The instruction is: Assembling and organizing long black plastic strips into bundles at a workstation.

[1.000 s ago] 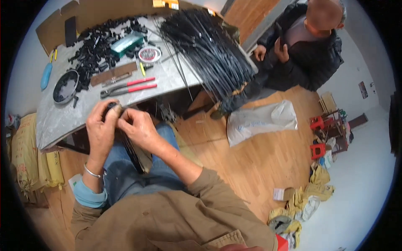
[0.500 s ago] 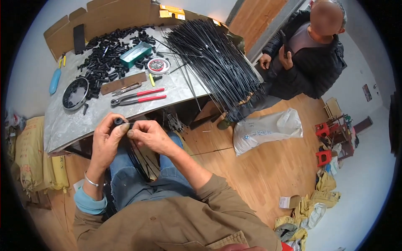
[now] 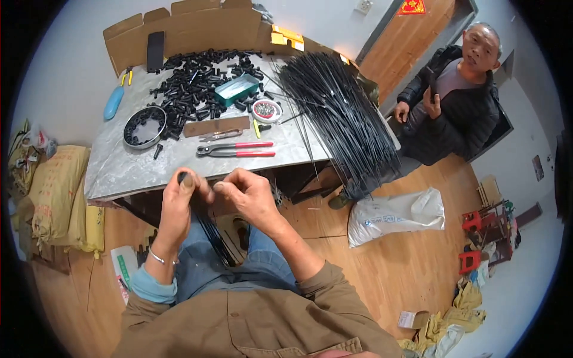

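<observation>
Above my lap, just off the table's near edge, my left hand pinches a small black cylindrical part between thumb and fingers. Some of its fingers are blurred by motion. To the right, my right hand has thumb and forefinger pressed together; what sits in that pinch is too small to make out. A narrow gap separates the two hands. Below them, long thin black rods hang between my knees. Red-handled pincers lie on the table beyond my hands.
The grey table carries a heap of black parts, a round tray, a green box, a white dish and a bundle of black rods. A person stands right; a white sack lies nearby.
My hands have moved apart; the thin wire seen between them earlier no longer shows. The left fingers now cover more of the black part. The whole view has shifted, with the table lower and further right.
</observation>
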Motion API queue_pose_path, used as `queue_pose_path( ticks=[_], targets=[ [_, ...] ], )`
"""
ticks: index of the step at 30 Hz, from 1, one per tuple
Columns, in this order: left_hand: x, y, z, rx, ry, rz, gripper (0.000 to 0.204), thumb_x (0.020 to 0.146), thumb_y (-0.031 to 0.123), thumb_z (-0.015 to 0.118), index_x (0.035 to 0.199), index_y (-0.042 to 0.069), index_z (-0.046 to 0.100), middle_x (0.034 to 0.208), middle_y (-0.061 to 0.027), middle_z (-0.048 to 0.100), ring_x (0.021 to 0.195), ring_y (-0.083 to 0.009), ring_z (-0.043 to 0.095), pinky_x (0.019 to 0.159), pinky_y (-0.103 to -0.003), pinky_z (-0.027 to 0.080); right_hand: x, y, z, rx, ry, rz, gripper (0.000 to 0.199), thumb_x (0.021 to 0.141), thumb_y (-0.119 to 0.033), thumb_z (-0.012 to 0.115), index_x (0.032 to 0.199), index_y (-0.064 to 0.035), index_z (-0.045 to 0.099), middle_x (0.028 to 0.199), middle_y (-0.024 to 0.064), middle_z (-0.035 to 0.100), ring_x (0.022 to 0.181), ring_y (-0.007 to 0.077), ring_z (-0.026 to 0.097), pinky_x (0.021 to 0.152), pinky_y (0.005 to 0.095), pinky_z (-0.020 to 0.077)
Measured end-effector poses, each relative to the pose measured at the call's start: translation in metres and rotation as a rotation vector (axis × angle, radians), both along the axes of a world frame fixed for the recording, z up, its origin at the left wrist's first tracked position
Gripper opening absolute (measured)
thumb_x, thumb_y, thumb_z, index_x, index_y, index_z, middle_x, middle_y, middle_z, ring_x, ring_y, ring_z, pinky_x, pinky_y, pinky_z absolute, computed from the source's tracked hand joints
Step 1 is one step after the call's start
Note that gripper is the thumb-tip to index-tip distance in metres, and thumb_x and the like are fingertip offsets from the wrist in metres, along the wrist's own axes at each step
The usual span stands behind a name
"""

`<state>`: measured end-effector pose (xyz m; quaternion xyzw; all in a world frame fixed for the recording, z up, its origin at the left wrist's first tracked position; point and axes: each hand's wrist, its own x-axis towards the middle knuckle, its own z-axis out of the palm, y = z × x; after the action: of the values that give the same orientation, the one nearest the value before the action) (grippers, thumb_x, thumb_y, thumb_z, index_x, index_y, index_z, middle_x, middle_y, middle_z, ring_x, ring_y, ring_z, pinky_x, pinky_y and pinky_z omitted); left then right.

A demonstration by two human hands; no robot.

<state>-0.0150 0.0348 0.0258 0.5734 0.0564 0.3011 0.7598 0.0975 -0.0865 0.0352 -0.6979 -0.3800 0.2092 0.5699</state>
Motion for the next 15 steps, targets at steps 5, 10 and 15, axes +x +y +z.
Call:
queue_pose_path(
  ticks=[5, 10, 15],
  targets=[
    [-0.009, -0.018, -0.014, -0.077, 0.01, 0.053, 0.043, 0.097, 0.048, 0.042, 0.086, 0.007, 0.045, 0.061, 0.0017, 0.041, 0.051, -0.0065, 0.037, 0.049, -0.021, 0.033, -0.008, 0.011, 0.021, 0.144, -0.212, 0.127, 0.021, 0.081, -0.014, 0.07, 0.093, 0.0009, 0.063, 0.088, 0.0073, 0.061, 0.075, 0.0134, 0.061, 0.066, 0.0262, 0.0513],
    [-0.01, -0.022, -0.016, -0.044, 0.067, 0.233, 0.054, 0.095, 0.059, 0.032, 0.081, 0.01, 0.046, 0.058, 0.0054, 0.035, 0.049, -0.0032, 0.033, 0.044, -0.019, 0.025, -0.02, 0.017, 0.014, 0.125, -0.272, 0.124, 0.019, 0.083, -0.013, 0.068, 0.094, 0.0022, 0.064, 0.087, 0.008, 0.061, 0.074, 0.0129, 0.062, 0.061, 0.0251, 0.0511],
    [-0.012, -0.022, -0.02, -0.059, 0.077, 0.288, 0.054, 0.095, 0.06, 0.032, 0.079, 0.01, 0.046, 0.058, 0.0068, 0.034, 0.049, -0.0023, 0.031, 0.044, -0.019, 0.023, -0.029, 0.019, 0.019, 0.109, -0.091, 0.119, 0.014, 0.086, -0.011, 0.066, 0.087, 0.0031, 0.061, 0.081, 0.0076, 0.062, 0.068, 0.0098, 0.061, 0.058, 0.0246, 0.0517]
  ],
)
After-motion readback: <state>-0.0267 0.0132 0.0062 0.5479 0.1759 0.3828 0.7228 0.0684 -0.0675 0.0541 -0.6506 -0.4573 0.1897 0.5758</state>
